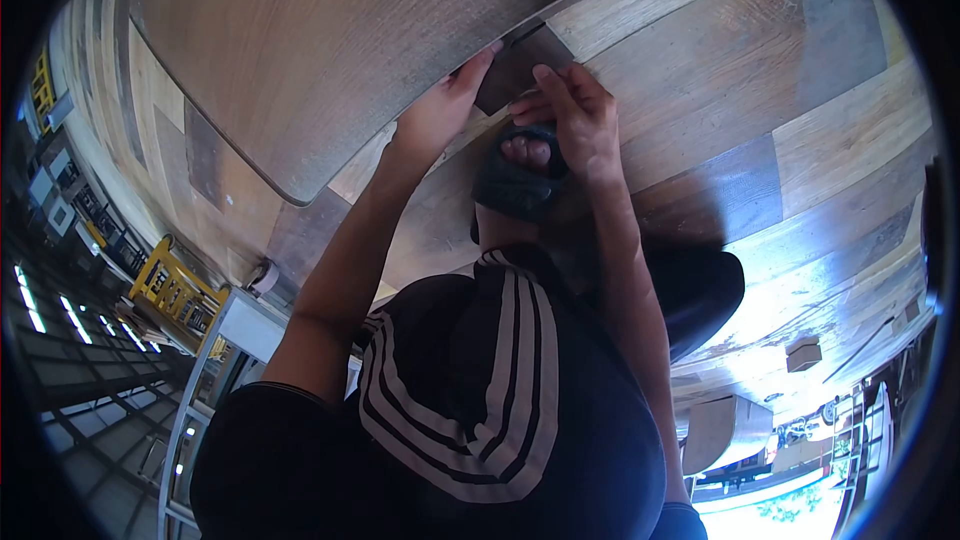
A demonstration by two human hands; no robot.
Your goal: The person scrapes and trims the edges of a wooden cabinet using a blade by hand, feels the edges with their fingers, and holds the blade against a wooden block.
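Note:
A large wood-grain panel (330,50) with a rounded corner and a thin edge fills the upper part of the head view. My left hand (445,108) is closed on its lower edge, and some of its fingers are hidden there. My right hand (580,125) hovers to the right, fingers loosely bent and apart, with nothing visible between them. Between both hands lies a dark brown square patch (525,68); whether it is a loose piece or part of the floor is unclear. A dark slide sandal (515,185) on my foot is just below the right hand.
Wood-plank flooring (715,100) spreads around me. A yellow metal frame (175,280) and a grey metal frame (190,410) stand at the left. At the lower right are a small cardboard box (803,354) and a larger pale box-like object (725,432).

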